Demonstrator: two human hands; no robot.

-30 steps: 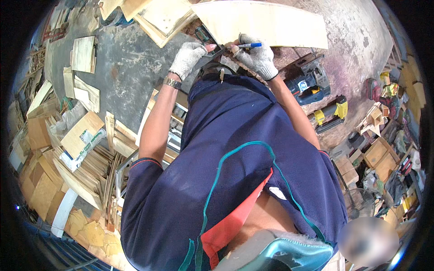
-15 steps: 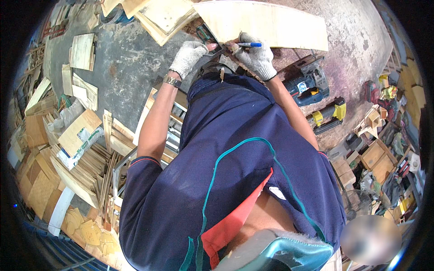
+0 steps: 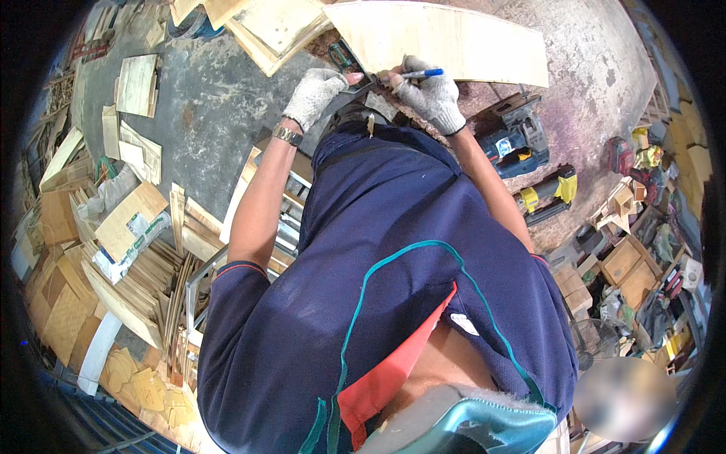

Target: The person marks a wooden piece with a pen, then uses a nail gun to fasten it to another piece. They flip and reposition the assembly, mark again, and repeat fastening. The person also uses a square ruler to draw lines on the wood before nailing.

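Note:
A long curved plywood board (image 3: 454, 41) lies on the concrete floor at the top of the view. My right hand (image 3: 431, 98), in a grey knit glove, is closed on a blue pen (image 3: 412, 74) at the board's near edge. My left hand (image 3: 318, 94), also gloved, with a wristwatch, presses a dark ruler-like tool (image 3: 355, 79) against the same edge, right beside the pen tip. My dark blue shirt fills the middle of the view and hides the floor below the hands.
A blue power tool (image 3: 514, 140) and a yellow-and-black one (image 3: 544, 197) lie on the floor to the right. Plywood offcuts (image 3: 140, 83) and stacked panels (image 3: 128, 227) are scattered at left. More boards (image 3: 276, 26) lie at the top left. Wooden boxes and clutter (image 3: 628, 257) crowd the right.
Both hands stay at the board's edge; the pen and the left hand have barely shifted. The view has moved slightly.

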